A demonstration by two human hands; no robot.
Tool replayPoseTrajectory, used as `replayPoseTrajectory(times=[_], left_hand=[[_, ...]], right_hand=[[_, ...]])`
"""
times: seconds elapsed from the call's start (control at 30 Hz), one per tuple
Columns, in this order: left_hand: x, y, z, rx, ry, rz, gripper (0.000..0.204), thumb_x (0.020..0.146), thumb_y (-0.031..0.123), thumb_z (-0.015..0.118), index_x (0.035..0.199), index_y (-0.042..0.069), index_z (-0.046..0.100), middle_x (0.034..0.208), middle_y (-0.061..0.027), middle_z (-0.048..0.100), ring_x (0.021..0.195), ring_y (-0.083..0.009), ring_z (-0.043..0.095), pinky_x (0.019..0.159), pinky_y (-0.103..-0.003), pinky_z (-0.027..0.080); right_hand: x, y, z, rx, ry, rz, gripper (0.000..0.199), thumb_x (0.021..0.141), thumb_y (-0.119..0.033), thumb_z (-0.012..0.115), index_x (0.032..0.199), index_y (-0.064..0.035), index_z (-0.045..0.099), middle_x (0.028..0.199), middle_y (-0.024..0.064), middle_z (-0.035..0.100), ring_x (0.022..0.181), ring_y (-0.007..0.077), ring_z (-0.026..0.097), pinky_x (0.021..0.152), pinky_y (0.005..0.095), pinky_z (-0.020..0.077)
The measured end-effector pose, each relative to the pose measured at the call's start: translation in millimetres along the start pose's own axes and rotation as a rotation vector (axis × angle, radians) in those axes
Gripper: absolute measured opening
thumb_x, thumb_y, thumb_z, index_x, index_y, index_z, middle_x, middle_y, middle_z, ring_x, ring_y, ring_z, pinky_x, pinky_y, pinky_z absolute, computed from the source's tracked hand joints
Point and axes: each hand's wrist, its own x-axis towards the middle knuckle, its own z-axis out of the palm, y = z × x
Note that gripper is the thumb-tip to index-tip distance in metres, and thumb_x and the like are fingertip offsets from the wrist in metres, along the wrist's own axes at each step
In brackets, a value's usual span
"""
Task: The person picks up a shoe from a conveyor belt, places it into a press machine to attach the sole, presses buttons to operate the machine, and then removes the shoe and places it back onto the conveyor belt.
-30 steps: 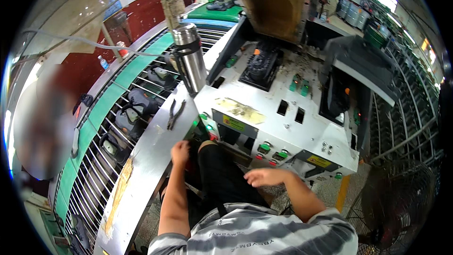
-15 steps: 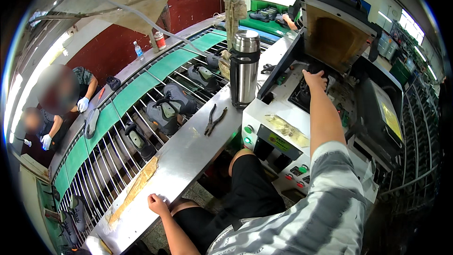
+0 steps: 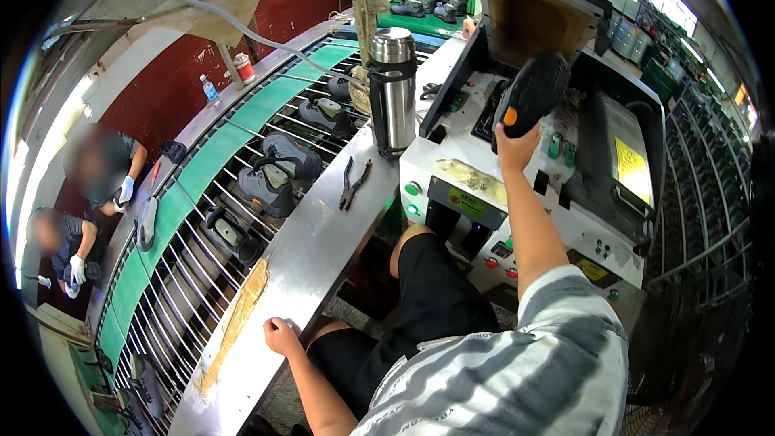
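Note:
My right hand (image 3: 517, 150) grips a dark grey shoe (image 3: 534, 93) by one end, above the open press machine (image 3: 454, 165). Its black sole is turned up toward me, and an orange patch shows near my fingers. Beneath the shoe lies the machine's bed, partly covered by it. The hinged lid (image 3: 537, 20) stands raised behind, brown on its inner face. Beside the edge of the metal table (image 3: 300, 270), my left hand (image 3: 281, 337) rests curled closed with nothing visible in it.
Pliers (image 3: 353, 184) and a steel thermos (image 3: 393, 93) are on the table. Several grey shoes (image 3: 266, 186) sit on the roller conveyor (image 3: 173, 307), along a green belt (image 3: 187, 206). Two people in white gloves (image 3: 77, 269) work at the far left. Racks stand at right.
My right hand has come up out of the machine with the shoe, now in plain view. My left hand stays curled by the table edge. The whole view has shifted slightly.

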Motion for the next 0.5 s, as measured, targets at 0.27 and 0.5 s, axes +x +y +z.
replayPoseTrajectory(times=[0.27, 0.5], left_hand=[[-18, -8, 40, -0.644, -0.633, -0.262, 0.019, 0.086, 0.008, 0.058, 0.105, 0.002, 0.060, 0.089, -0.0076, 0.063, 0.076, -0.0159, 0.062, 0.063, -0.026, 0.049], [-58, 141, -15, -1.554, -1.051, -0.235, 0.081, 0.081, 0.052, 0.067, 0.141, 0.007, 0.038, 0.138, -0.0131, 0.049, 0.128, -0.0324, 0.046, 0.103, -0.046, 0.040]], right_hand=[[-113, 0, -36, 0.656, -0.431, 0.025, 0.049, 0.082, -0.038, 0.074, 0.113, -0.0016, 0.064, 0.117, 0.0059, 0.064, 0.114, 0.0219, 0.055, 0.103, 0.0364, 0.0359], [-186, -166, -136, 0.690, -1.597, 0.101, 0.061, 0.073, -0.037, 0.081, 0.119, -0.0022, 0.061, 0.117, 0.0065, 0.063, 0.108, 0.0201, 0.056, 0.094, 0.0346, 0.0451]])
